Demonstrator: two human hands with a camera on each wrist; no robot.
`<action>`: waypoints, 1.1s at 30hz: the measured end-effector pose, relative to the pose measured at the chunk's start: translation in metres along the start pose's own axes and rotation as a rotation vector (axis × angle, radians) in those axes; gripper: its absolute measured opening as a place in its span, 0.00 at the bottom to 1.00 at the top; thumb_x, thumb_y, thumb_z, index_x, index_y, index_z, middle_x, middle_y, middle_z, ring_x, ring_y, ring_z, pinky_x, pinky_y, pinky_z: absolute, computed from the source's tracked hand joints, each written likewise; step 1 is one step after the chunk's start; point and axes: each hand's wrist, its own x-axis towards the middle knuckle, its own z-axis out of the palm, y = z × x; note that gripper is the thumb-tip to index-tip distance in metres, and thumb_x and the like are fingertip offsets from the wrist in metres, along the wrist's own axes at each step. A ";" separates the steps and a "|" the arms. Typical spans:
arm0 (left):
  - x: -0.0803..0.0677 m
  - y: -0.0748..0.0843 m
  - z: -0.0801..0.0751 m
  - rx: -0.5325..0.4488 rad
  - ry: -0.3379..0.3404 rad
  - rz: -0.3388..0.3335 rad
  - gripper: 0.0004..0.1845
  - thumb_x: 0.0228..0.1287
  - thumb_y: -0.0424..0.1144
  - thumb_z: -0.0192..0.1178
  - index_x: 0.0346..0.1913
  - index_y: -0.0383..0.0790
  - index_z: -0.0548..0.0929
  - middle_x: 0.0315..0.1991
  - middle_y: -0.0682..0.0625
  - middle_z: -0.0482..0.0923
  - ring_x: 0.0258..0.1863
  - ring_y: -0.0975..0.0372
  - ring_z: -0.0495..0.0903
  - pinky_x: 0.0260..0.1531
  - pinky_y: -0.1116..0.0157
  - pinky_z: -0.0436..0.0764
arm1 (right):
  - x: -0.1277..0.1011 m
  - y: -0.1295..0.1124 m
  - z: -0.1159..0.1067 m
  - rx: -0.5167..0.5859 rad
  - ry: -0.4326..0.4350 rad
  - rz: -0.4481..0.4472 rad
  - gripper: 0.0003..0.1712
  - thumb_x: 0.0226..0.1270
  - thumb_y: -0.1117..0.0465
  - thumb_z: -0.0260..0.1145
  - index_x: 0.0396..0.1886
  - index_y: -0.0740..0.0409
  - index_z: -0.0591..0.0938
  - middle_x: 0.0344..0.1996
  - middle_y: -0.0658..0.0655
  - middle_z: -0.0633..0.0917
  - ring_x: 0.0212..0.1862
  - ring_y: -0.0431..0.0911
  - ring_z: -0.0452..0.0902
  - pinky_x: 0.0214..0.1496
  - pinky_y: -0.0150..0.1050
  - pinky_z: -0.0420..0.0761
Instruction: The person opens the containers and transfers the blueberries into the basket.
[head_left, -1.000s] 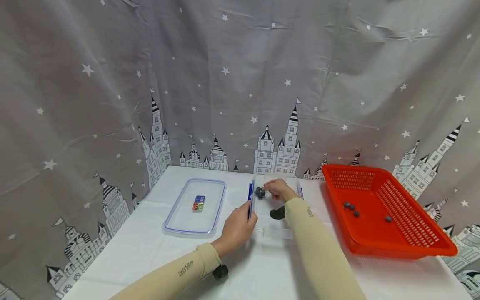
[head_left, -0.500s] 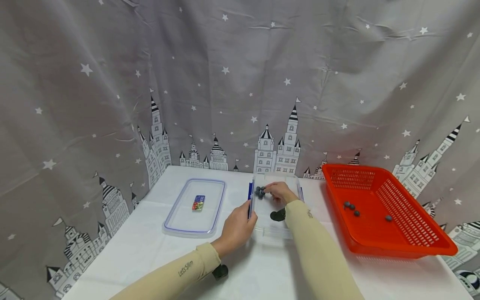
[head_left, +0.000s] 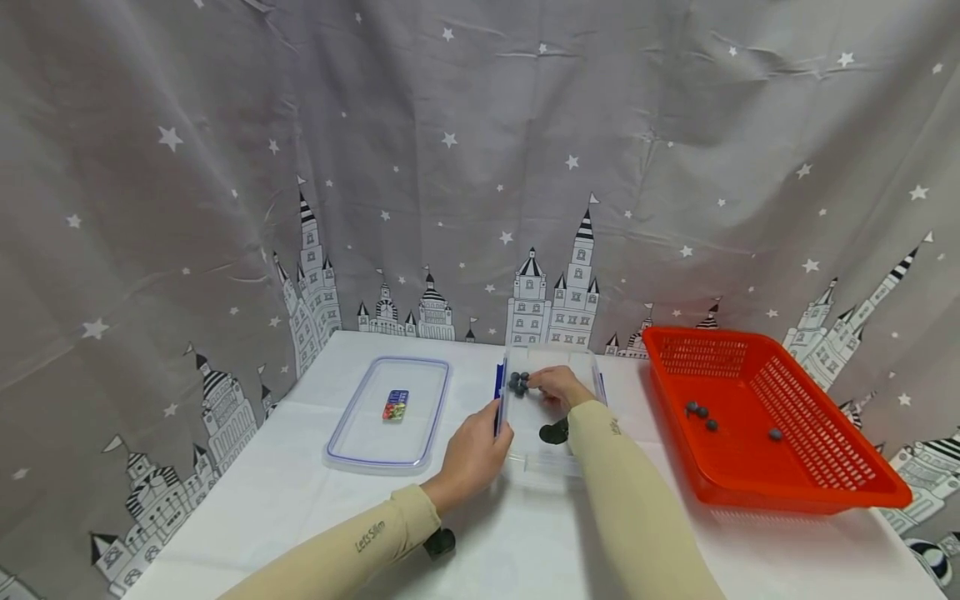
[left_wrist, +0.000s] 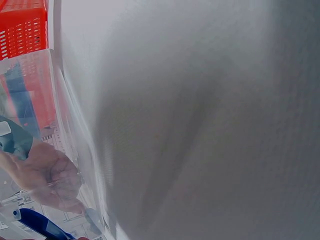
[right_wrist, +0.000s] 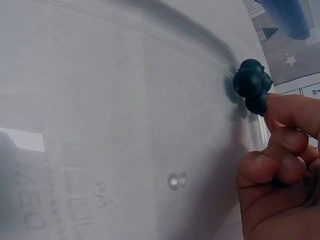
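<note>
In the head view a clear plastic box (head_left: pixel 547 450) with blue side latches stands mid-table. My left hand (head_left: pixel 474 454) grips its left wall near the blue latch (head_left: pixel 498 382); in the left wrist view that hand is mostly out of sight. Over the inside of the box is my right hand (head_left: pixel 558 383). In the right wrist view its fingertips pinch the lowest dark blue round berry (right_wrist: pixel 256 103) of a small cluster (right_wrist: pixel 247 82) at the box's far left part. The other berries touch one another beside it.
A clear lid (head_left: pixel 360 454) with a blue seal and a colourful label lies to the left. At the right stands a red perforated basket (head_left: pixel 750 487) holding several loose dark blue berries (head_left: pixel 701 412). A grey castle-print curtain (head_left: pixel 420 208) hangs behind the white table (head_left: pixel 300 500).
My right hand has lowered slightly and its fingers have drawn in at the berry cluster. My left hand keeps its grip on the box. The head view has shifted slightly.
</note>
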 end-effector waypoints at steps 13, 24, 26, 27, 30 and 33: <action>0.001 -0.001 0.000 0.010 0.006 0.019 0.28 0.74 0.44 0.49 0.71 0.33 0.71 0.56 0.39 0.82 0.52 0.53 0.83 0.52 0.51 0.82 | 0.002 0.000 0.004 -0.012 0.021 -0.024 0.15 0.63 0.67 0.68 0.49 0.65 0.86 0.21 0.49 0.74 0.21 0.40 0.64 0.23 0.31 0.66; -0.001 -0.002 0.001 0.014 0.017 0.026 0.27 0.74 0.43 0.49 0.70 0.32 0.71 0.56 0.38 0.83 0.52 0.52 0.83 0.51 0.51 0.82 | -0.001 0.001 0.006 -0.061 0.011 -0.049 0.14 0.62 0.67 0.69 0.47 0.67 0.87 0.17 0.48 0.71 0.20 0.40 0.64 0.23 0.31 0.65; -0.001 -0.002 0.001 0.015 0.022 0.030 0.27 0.74 0.42 0.50 0.70 0.31 0.72 0.56 0.38 0.83 0.52 0.52 0.83 0.51 0.50 0.82 | -0.001 0.001 0.007 -0.061 0.013 -0.041 0.13 0.62 0.67 0.70 0.46 0.67 0.87 0.17 0.48 0.71 0.20 0.40 0.64 0.22 0.31 0.65; -0.001 -0.002 0.001 0.015 0.023 0.032 0.27 0.74 0.42 0.50 0.70 0.31 0.72 0.56 0.38 0.83 0.52 0.51 0.83 0.51 0.50 0.82 | -0.001 0.001 0.007 -0.063 0.014 -0.040 0.13 0.62 0.67 0.70 0.46 0.67 0.87 0.17 0.48 0.71 0.20 0.40 0.64 0.22 0.31 0.65; -0.001 -0.002 0.001 0.017 0.023 0.032 0.27 0.74 0.42 0.50 0.70 0.31 0.72 0.56 0.38 0.82 0.53 0.51 0.83 0.51 0.50 0.82 | -0.002 0.000 0.006 -0.068 0.021 -0.040 0.13 0.61 0.67 0.70 0.45 0.66 0.87 0.18 0.49 0.72 0.22 0.41 0.64 0.23 0.32 0.66; -0.001 -0.001 0.001 0.023 0.020 0.030 0.27 0.74 0.43 0.49 0.70 0.32 0.72 0.56 0.38 0.82 0.53 0.52 0.83 0.51 0.50 0.82 | -0.003 -0.001 0.006 -0.076 0.025 -0.040 0.12 0.61 0.66 0.70 0.44 0.67 0.87 0.21 0.50 0.72 0.24 0.42 0.65 0.24 0.32 0.68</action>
